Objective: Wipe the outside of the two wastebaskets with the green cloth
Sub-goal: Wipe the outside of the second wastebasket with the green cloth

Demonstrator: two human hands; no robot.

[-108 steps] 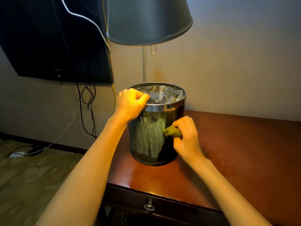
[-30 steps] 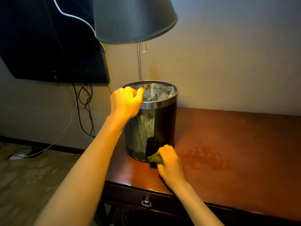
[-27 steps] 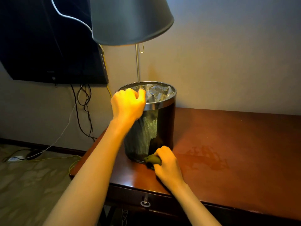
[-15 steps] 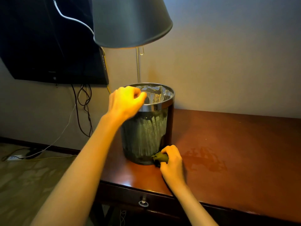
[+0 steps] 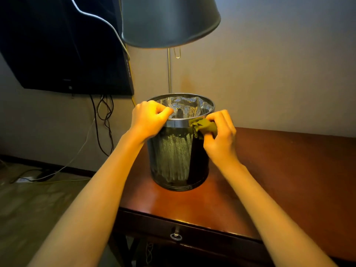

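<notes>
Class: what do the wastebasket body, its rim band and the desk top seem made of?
Wastebasket body: dark and glossy, metal or plastic; it mirrors light. Rim band: bright, chrome-like metal. Desk top: likely polished reddish-brown wood, glossy.

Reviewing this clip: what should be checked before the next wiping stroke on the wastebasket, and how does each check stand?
1. Left hand grips the wastebasket at its rim: ok.
2. Right hand holds the green cloth: ok.
3. Green cloth touches the wastebasket's side, near the top: ok.
4. Wastebasket stands upright on the desk: ok.
5. Far side wiped: cannot tell.
6. Second wastebasket in view: not ok.
</notes>
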